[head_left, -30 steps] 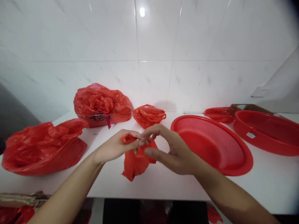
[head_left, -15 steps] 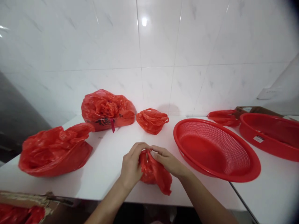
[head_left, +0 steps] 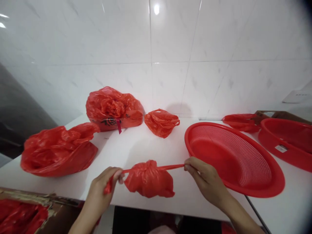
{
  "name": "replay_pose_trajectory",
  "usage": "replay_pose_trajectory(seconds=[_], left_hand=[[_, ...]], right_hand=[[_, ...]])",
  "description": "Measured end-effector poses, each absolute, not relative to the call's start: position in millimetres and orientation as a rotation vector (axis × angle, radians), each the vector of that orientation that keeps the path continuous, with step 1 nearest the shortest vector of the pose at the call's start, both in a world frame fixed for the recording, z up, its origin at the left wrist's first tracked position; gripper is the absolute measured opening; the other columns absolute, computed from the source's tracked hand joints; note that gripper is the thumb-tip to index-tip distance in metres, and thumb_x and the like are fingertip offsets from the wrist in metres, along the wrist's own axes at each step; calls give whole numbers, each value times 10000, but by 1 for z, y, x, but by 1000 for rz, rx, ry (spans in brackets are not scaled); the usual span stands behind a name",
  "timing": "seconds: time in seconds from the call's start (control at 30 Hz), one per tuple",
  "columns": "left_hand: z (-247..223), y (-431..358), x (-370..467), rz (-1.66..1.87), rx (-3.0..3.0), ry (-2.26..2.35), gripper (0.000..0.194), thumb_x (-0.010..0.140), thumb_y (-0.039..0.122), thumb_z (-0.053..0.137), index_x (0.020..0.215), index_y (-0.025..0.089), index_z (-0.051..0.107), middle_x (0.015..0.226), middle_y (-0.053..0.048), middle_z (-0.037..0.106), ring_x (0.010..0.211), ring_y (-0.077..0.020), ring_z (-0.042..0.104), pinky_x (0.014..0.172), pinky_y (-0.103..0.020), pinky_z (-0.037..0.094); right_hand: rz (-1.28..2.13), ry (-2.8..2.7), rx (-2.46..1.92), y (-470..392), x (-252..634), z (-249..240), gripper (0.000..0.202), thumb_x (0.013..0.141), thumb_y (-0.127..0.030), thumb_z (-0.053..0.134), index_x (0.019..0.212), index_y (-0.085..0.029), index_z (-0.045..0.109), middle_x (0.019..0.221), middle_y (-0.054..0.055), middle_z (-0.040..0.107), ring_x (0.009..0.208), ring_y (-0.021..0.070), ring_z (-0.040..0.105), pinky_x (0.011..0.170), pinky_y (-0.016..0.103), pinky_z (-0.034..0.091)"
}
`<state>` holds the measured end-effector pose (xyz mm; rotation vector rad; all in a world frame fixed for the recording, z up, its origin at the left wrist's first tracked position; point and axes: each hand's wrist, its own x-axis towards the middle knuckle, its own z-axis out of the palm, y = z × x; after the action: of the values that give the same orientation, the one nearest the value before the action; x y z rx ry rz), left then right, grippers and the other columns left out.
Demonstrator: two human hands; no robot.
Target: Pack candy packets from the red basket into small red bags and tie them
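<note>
A small red plastic bag (head_left: 149, 180) hangs or rests near the table's front edge, its top drawn together and its contents hidden. My left hand (head_left: 103, 185) is closed on one twisted end of it, with some red plastic bunched in the palm. Between thumb and fingers, my right hand (head_left: 203, 175) pinches the opposite end. Both ends are stretched taut out to the sides. Just beyond my right hand stands a red plastic colander (head_left: 214, 159). Behind the held bag, another small red plastic bag (head_left: 161, 123) sits by the wall.
At left are an open red bag (head_left: 58, 152) and a larger printed red bag (head_left: 114, 110). A cardboard box (head_left: 60, 214) with red plastic inside stands at the lower left. A red basin (head_left: 270, 139) and flat red bag (head_left: 240, 122) lie right. Behind is a tiled wall (head_left: 117, 39).
My hands have moved apart to either side, pulling the bag's two ends out straight. The bag's top, loose and upright before, is now cinched. The view has shifted slightly.
</note>
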<state>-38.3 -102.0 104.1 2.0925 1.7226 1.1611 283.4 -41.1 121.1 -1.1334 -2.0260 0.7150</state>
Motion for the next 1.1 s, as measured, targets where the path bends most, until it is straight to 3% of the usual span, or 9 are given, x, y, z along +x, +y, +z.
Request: replay_pose_trajectory(seconds=[0.17,0.27,0.37,0.47,0.63,0.93,1.1], left_hand=[[84,-110,-38,1061,1773,1790,375,957,398,390,652,213,507,622,18,528,587,-145,524,606,-247,430],[73,-96,-12,1267,1670,1711,359,965,391,376,690,206,515,902,-44,625,857,-184,593,793,-285,463],[57,-79,17,1397,1697,1614,318,977,343,341,792,202,557,1175,-96,581,1104,-212,546,950,-332,424],[42,-67,34,1331,1779,1687,273,978,323,326,848,211,537,996,-70,600,965,-190,572,886,-323,441],[37,-57,29,1161,1778,1790,333,972,384,331,690,234,428,641,29,492,610,-150,500,625,-266,410],[23,-24,-13,956,1677,2011,375,947,492,324,707,245,473,577,27,524,571,-179,521,595,-266,370],[16,-32,-44,918,1625,2153,363,937,484,338,721,249,511,608,7,575,581,-198,537,594,-276,362]], right_hand=[[938,-1770,-1225,-33,280,95,311,963,-438,406,775,-211,504,758,18,575,709,153,555,641,279,452],[985,-1567,-1203,-30,248,79,324,968,-472,366,835,-211,505,811,24,595,754,158,591,646,275,483],[858,-1634,-1242,-34,212,60,308,983,-432,328,949,-219,548,905,29,613,810,160,597,723,290,475],[709,-1786,-1305,-39,192,41,331,993,-390,291,1035,-229,577,968,39,618,830,166,596,770,302,448],[727,-1859,-1337,-22,201,25,351,993,-419,283,972,-242,585,757,-7,611,671,152,578,665,259,396],[588,-1884,-1590,20,224,11,364,973,-431,242,954,-256,561,567,-30,479,521,161,459,538,239,271],[538,-1876,-1659,20,232,-2,330,963,-396,274,879,-248,556,584,-20,505,512,154,439,528,243,250]])
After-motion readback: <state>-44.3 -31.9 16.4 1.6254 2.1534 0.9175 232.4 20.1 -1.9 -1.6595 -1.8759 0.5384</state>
